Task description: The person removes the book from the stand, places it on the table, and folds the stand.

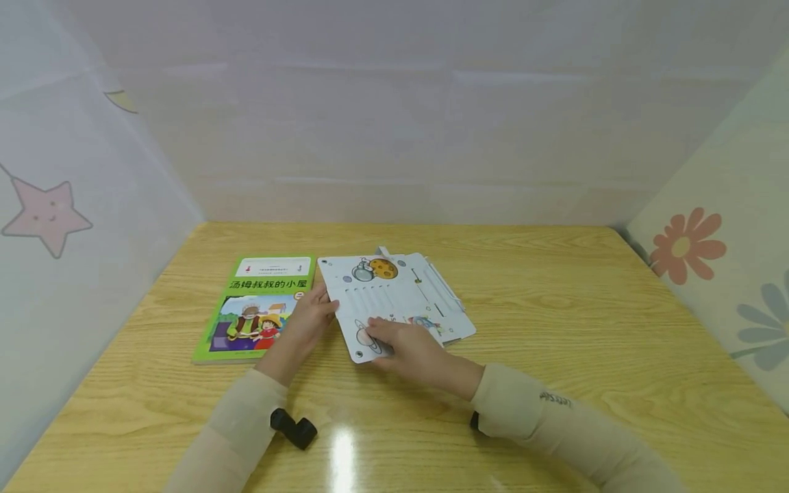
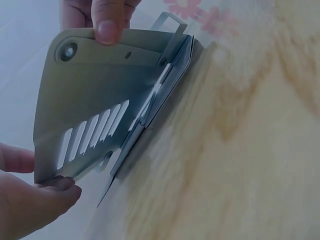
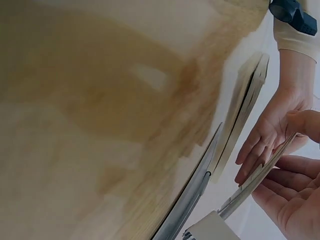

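A white folding metal book stand (image 1: 370, 301) printed with planets, an astronaut and a rocket stands partly unfolded on the table, its slotted plate tilted up over the base. My left hand (image 1: 310, 316) pinches the plate's left edge between thumb and fingers; in the left wrist view, the left hand (image 2: 35, 200) grips one corner. Across the near part of the plate, my right hand (image 1: 416, 352) holds on with its thumb on top and fingers beneath. The right wrist view shows the right hand (image 3: 297, 192) gripping the thin plate.
A green picture book (image 1: 253, 308) lies just left of the stand, partly behind the left forearm. The wooden table (image 1: 555, 308) extends to the right. Printed curtains (image 1: 431, 137) border its back and sides. Black wrist devices (image 1: 294, 429) hang beneath the sleeves.
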{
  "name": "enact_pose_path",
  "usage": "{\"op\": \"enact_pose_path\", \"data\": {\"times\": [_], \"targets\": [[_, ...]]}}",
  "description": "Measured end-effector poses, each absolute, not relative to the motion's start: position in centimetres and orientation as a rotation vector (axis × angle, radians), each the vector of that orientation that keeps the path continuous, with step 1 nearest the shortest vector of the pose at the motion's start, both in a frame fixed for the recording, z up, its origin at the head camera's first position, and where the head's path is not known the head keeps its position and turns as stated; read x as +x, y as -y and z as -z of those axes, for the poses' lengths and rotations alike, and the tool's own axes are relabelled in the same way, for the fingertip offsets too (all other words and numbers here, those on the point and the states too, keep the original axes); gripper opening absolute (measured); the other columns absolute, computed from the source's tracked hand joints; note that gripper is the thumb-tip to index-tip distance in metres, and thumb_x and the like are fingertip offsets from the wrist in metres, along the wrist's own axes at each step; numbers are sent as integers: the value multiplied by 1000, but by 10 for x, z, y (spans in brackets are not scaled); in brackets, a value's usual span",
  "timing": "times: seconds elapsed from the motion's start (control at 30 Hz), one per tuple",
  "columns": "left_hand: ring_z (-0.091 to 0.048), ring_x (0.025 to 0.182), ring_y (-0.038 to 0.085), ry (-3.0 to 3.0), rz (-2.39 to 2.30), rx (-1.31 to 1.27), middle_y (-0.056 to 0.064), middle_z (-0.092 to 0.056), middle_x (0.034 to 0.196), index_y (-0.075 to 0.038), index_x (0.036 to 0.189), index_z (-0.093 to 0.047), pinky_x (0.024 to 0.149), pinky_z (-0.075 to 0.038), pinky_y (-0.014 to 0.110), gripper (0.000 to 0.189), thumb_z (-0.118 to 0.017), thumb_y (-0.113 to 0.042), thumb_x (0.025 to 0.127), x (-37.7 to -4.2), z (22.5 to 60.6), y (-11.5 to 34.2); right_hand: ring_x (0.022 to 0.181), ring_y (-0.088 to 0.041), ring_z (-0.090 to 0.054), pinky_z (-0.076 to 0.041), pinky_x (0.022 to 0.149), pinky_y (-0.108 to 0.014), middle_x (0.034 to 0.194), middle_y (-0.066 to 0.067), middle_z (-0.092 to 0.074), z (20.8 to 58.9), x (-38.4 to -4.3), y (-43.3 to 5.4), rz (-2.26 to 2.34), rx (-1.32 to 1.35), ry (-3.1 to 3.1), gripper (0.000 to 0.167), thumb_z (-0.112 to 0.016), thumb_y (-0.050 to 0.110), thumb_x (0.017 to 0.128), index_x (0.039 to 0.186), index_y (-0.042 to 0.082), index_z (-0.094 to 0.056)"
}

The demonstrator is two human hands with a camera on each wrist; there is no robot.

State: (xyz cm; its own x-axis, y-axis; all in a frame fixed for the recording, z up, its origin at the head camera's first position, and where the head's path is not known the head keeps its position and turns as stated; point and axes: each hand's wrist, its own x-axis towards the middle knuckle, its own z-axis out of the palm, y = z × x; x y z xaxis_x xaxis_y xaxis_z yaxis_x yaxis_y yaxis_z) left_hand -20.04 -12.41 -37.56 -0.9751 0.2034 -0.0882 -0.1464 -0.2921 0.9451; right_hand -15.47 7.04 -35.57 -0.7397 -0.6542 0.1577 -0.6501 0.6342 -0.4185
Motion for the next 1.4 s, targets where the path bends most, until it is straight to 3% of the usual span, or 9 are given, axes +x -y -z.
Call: {"op": "enact_pose_path", "data": {"times": [0.2,0.57,0.8,1.4], "targets": [[-22,124,17,-1746,-2366,4,12,-24,138,2,134,-20,100,-21,29,53,-34,10,84,-199,382,123,114,-16,-40,-31,94,-30,122,-7,-47,357,-154,-67,557,-1160,-2846,44,-63,24,77,116,4,-54],[-20,125,18,-1754,-2390,-138,13,-23,138,4,134,-20,100,-18,28,54,-33,13,82,-198,389,119,113,-18,-41,-33,93,-29,122,-9,-48,360,-153,-64,442,-1220,-2850,45,-59,32,80,114,4,-55],[-22,124,22,-1732,-2414,-227,14,-24,137,3,133,-22,99,-21,29,56,-35,14,80,-199,392,117,115,-17,-39,-31,94,-29,124,-8,-45,362,-154,-63,376,-1201,-2818,48,-57,36,81,117,5,-53],[-23,124,24,-1741,-2409,-247,16,-25,136,6,132,-24,99,-22,32,57,-34,16,77,-200,400,118,120,-19,-32,-27,97,-28,130,-9,-38,366,-154,-66,274,-1265,-2739,48,-56,28,84,123,3,-46]]}}
